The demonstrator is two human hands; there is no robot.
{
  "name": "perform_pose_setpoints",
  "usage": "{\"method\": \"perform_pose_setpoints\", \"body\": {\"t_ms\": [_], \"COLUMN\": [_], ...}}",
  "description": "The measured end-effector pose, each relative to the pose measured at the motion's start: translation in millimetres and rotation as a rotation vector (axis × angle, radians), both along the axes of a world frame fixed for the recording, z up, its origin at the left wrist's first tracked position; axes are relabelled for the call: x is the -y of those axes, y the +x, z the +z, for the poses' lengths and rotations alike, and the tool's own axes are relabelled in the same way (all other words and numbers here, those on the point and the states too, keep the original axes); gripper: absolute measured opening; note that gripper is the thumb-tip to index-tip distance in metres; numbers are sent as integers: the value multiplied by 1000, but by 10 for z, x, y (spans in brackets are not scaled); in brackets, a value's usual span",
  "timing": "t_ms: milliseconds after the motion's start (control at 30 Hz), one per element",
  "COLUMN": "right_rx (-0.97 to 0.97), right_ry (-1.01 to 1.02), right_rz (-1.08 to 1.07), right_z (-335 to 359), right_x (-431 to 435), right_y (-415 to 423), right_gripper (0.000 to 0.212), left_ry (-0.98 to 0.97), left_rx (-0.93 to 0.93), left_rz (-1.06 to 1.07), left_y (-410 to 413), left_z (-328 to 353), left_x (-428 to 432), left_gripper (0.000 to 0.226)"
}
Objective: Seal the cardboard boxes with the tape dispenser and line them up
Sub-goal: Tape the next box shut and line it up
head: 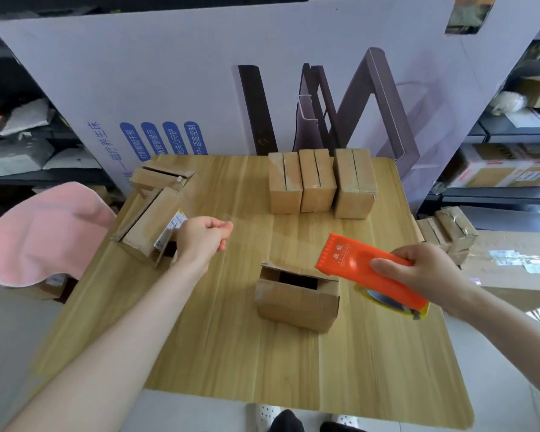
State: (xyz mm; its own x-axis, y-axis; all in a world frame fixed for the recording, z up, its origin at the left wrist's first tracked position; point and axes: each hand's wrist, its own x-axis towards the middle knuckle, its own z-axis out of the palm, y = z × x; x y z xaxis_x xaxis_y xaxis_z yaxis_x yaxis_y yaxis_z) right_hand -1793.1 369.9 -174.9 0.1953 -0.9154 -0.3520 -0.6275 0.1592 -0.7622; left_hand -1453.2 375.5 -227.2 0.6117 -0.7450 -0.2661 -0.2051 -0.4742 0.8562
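Note:
On the wooden table (219, 338) a small cardboard box (296, 302) stands in the middle with its top flaps ajar. My right hand (424, 275) grips an orange tape dispenser (359, 269) just right of and above that box. My left hand (205, 236) hovers over the table with loosely curled fingers, holding nothing, beside an unsealed box (147, 226) with a label at the left edge. Another open box (161, 176) lies behind it. Three boxes (320, 183) stand side by side in a row at the back.
A large printed cardboard sheet (200, 82) stands upright behind the table. A pink cloth (41, 235) lies to the left. More taped boxes (449, 233) and a big carton (512, 266) sit to the right, with shelves of parcels on both sides.

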Motion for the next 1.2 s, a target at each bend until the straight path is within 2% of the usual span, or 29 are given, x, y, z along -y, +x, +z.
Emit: {"method": "perform_pose_setpoints", "body": {"t_ms": [167,433,567,800,1200], "right_rx": [-61,-258,-383,-394,-579], "right_ry": [114,126,126,172,130], "right_rz": [75,114,134,91,177], "right_z": [-294,-634,-806,-1001,-1138], "right_x": [125,304,325,322,382], "right_y": [169,313,330,278,355], "right_gripper": [31,34,35,35,39], "left_ry": [0,84,124,191,278], "left_rx": [135,215,225,239,165], "left_rz": [78,46,13,1,76], "left_y": [36,73,-42,-126,-125], "left_z": [-317,-663,-824,-1025,-1402], "left_x": [-184,-224,-213,-187,-378], "left_gripper": [16,15,15,14,20]}}
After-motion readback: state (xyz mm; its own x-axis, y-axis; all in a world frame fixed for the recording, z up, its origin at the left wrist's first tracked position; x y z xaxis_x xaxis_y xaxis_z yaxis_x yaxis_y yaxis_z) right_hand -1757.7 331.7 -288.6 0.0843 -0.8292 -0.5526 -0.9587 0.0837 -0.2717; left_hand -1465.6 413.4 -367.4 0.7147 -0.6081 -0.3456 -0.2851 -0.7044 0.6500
